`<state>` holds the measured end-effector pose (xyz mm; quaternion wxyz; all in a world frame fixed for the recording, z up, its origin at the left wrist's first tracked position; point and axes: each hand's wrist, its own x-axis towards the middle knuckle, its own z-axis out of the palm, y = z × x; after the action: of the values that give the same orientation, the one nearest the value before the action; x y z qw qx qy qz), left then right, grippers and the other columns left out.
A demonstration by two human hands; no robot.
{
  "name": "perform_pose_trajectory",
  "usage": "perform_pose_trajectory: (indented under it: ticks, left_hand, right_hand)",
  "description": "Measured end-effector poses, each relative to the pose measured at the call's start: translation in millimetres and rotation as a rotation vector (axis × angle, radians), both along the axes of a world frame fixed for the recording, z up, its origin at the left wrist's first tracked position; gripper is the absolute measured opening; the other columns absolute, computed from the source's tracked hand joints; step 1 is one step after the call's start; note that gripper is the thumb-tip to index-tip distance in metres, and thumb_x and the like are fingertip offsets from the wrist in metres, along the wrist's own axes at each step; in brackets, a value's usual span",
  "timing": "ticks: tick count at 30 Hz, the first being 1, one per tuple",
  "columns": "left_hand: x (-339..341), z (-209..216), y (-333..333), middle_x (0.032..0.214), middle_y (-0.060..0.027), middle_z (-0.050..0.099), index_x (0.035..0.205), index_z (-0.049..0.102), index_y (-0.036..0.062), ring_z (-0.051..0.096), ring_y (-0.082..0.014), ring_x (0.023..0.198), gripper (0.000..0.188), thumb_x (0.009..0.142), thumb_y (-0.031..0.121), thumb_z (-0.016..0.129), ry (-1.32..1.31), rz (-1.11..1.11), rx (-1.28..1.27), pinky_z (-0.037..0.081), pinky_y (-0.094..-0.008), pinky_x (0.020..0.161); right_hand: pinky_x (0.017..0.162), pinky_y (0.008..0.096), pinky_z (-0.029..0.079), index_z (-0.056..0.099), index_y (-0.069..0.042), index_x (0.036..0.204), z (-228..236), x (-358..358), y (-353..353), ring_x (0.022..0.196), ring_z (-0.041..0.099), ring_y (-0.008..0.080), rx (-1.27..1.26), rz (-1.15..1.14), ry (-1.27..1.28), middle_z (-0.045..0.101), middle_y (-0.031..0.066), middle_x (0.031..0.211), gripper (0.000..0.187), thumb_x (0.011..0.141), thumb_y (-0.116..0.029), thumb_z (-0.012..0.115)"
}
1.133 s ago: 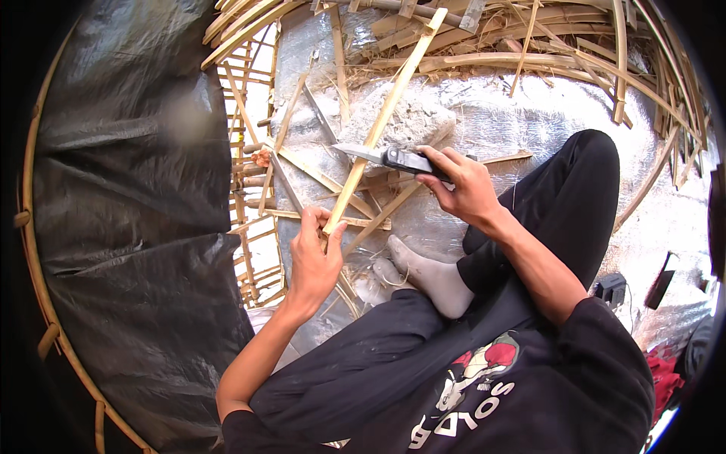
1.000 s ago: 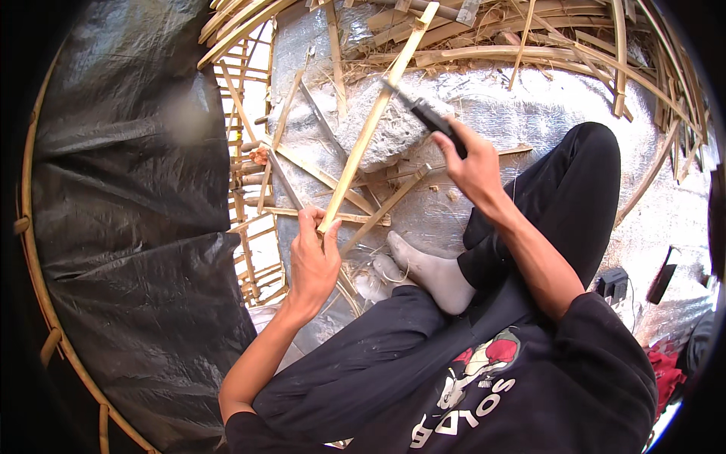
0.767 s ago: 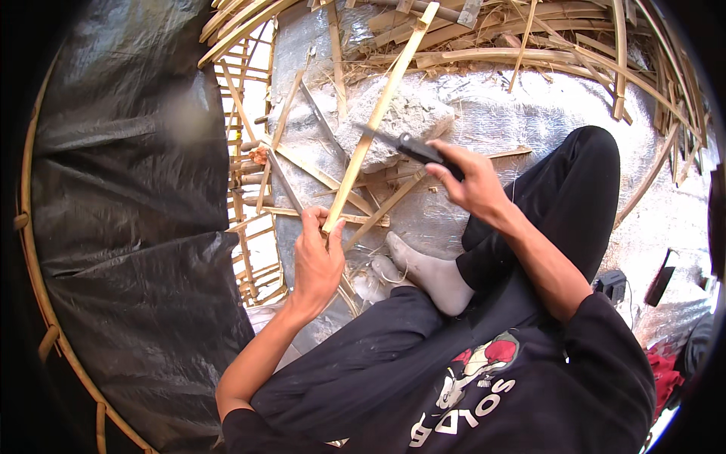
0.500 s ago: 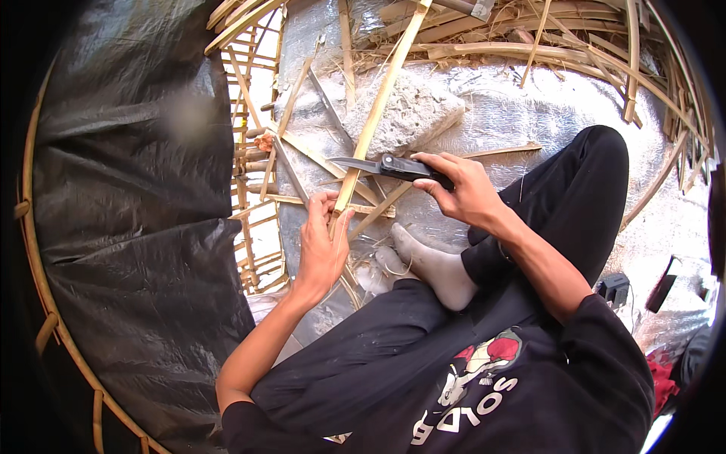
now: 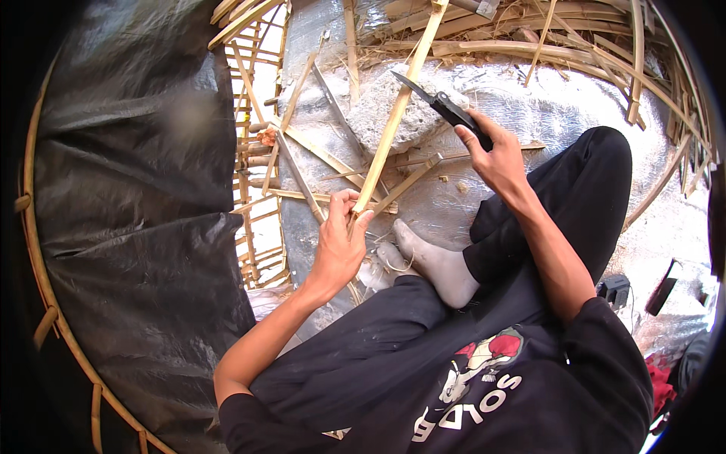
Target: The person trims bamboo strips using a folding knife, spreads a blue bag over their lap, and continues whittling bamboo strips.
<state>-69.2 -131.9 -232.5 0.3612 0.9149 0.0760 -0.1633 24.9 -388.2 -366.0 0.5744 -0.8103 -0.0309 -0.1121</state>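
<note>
My left hand (image 5: 342, 240) pinches the near end of a long, pale bamboo strip (image 5: 390, 132), which slants away from me up to the top of the view. In my right hand (image 5: 495, 157) is a black folding knife (image 5: 456, 113), my fingers wrapped round its handle. Its opened dark blade points up and left, the tip lying over the strip's upper part; whether blade and strip touch I cannot tell. Behind the strip sits a rough grey stone block (image 5: 412, 113).
Loose bamboo slats (image 5: 302, 175) cross on the silvery floor sheet near my feet (image 5: 435, 261). Split bamboo (image 5: 529, 51) is piled at the far right. On the left stand a bamboo lattice (image 5: 257, 227) and black plastic sheeting (image 5: 136, 265). A small black device (image 5: 614, 290) lies at right.
The knife has moved up the strip, away from my left hand, and its blade has turned to point more upward. My left hand and the strip have shifted slightly right.
</note>
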Motion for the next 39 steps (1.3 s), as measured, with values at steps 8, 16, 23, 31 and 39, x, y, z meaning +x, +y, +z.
perform_pose_trajectory:
  ticks: [8,16,23,31,39]
  left_hand:
    - [7.1,-3.3,11.7,0.086,0.0006,0.056,0.134,0.051,-0.0027,0.048,-0.0038,0.07,0.038,0.103,0.02,0.057,0.273,0.145,-0.458,0.041,-0.0189,0.061]
    - [9.6,2.4,18.7,0.087,0.0029,0.057,0.13,0.055,-0.0012,0.047,-0.0041,0.072,0.036,0.104,0.022,0.057,0.328,0.222,-0.569,0.039,-0.0192,0.064]
    - [13.3,0.6,18.4,0.088,0.0013,0.057,0.131,0.054,-0.0026,0.046,-0.0045,0.071,0.038,0.103,0.022,0.059,0.343,0.248,-0.712,0.039,-0.0195,0.063]
    - [7.7,1.4,18.9,0.09,-0.0006,0.054,0.134,0.051,-0.0013,0.043,-0.0058,0.07,0.039,0.103,0.02,0.058,0.508,0.202,-0.769,0.038,-0.0206,0.064]
    - [8.4,0.4,16.2,0.088,0.0,0.055,0.131,0.054,-0.0017,0.044,-0.0055,0.069,0.036,0.102,0.018,0.06,0.403,0.197,-0.63,0.038,-0.0216,0.062]
  right_hand:
    - [0.08,0.0388,0.053,0.066,0.001,0.119,20.4,-32.3,16.6,0.092,0.069,0.0374,0.129,0.443,-0.02,0.07,0.0219,0.105,0.039,0.089,-0.024,0.073]
    - [0.063,0.0415,0.05,0.067,-0.006,0.122,35.8,-34.7,8.4,0.074,0.066,0.0361,-0.062,0.518,-0.114,0.067,0.0155,0.087,0.042,0.085,-0.024,0.076]
    - [0.06,0.0421,0.048,0.067,-0.008,0.124,30.1,-36.3,14.5,0.07,0.063,0.036,-0.036,0.443,-0.097,0.065,0.0156,0.086,0.043,0.085,-0.025,0.076]
    - [0.069,0.0317,0.053,0.07,0.0,0.118,19.8,-8.4,-5.2,0.073,0.071,0.0217,-0.059,-0.09,-0.025,0.073,0.0198,0.089,0.038,0.09,-0.025,0.073]
    - [0.06,0.0373,0.051,0.068,-0.006,0.123,43.6,-31.1,-4.4,0.067,0.066,0.031,-0.026,0.333,-0.104,0.067,0.0152,0.085,0.041,0.085,-0.02,0.077]
